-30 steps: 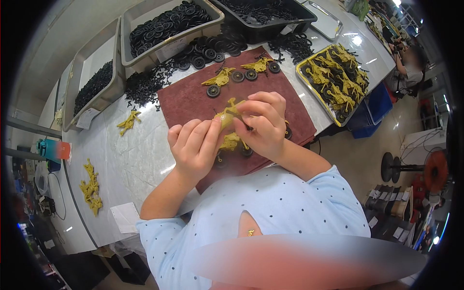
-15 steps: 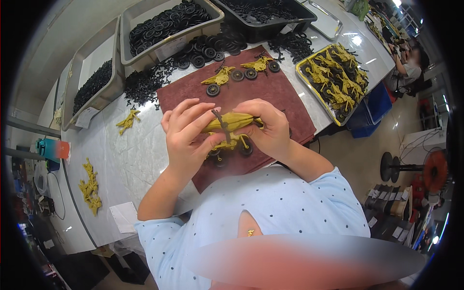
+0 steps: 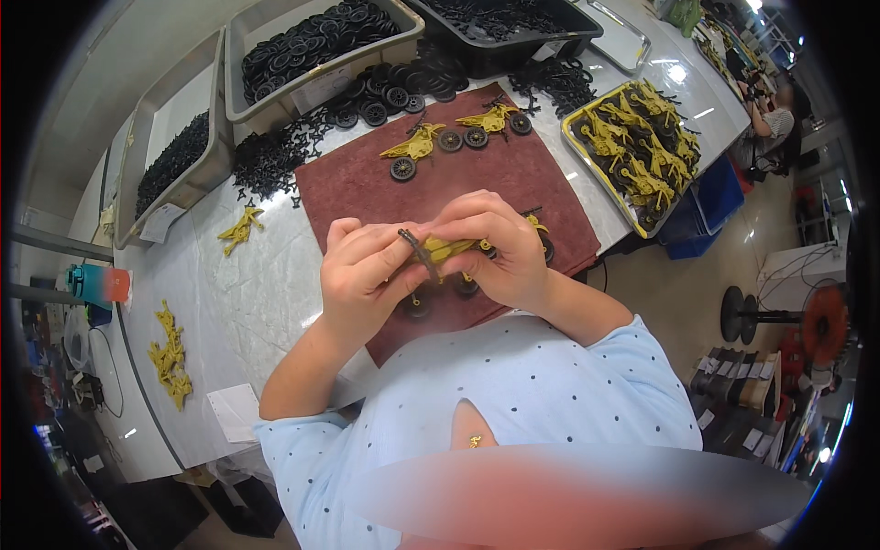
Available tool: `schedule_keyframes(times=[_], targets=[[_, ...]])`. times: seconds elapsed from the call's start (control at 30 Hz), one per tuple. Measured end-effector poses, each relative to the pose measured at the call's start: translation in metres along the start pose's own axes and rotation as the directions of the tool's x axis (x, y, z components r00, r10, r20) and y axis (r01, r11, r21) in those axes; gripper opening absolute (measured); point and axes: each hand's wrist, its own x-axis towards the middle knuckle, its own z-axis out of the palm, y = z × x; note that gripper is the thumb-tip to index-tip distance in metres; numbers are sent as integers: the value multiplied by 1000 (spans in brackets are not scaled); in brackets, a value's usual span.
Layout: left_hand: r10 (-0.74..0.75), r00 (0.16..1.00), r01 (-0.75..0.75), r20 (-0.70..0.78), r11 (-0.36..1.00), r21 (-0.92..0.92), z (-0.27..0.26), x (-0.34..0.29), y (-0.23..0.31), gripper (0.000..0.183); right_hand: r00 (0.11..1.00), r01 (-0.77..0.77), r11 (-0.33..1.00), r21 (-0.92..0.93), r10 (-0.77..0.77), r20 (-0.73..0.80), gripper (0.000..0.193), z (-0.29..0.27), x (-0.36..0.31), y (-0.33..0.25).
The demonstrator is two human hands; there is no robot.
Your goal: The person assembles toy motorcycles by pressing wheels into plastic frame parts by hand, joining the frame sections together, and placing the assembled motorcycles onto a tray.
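Observation:
Above the dark red cloth (image 3: 513, 183), both my hands are closed on one small yellow toy motorcycle body (image 3: 449, 249). A dark handlebar piece (image 3: 420, 252) crosses its front end, pinched in the fingers of my left hand (image 3: 359, 268). My right hand (image 3: 498, 249) grips the yellow body, and its fingers hide much of it. Dark wheels (image 3: 417, 304) show on the cloth below my hands. Another yellow toy part (image 3: 535, 223) with a wheel lies beyond my right hand. Two toy motorcycles (image 3: 414, 147) with black wheels rest on the far part of the cloth.
Grey bins of black wheels (image 3: 316, 48) and small black parts (image 3: 174, 165) stand at the back, with loose heaps before them. A dark bin (image 3: 513, 50) adjoins. On the right, a tray (image 3: 587, 165) holds yellow toys. Yellow bodies (image 3: 170, 357) lie left. A person (image 3: 779, 124) sits far right.
My hands have drawn closer together and turned the yellow body. It now shows less between the fingers, and the left fingers have curled in near the handlebar piece.

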Motion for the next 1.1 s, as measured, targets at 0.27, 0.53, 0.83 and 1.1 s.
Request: schedule_keyframes(times=[0.27,0.53,0.83,1.1], targets=[[14,999,-12,-37,999,48,1,3,9,39,964,-212,950,229,241,-110,34,8,-1,-14],[-25,1000,25,-16,999,20,0,0,4,33,933,-312,905,289,349,-86,28,11,-3,-13],[70,998,-69,-1,977,201,-6,8,9,35,957,-290,947,140,289,25,30,1,7,-18],[-243,970,242,11,970,27,-20,14,13,43,857,-375,633,677,515,-7,25,2,-3,-3]])
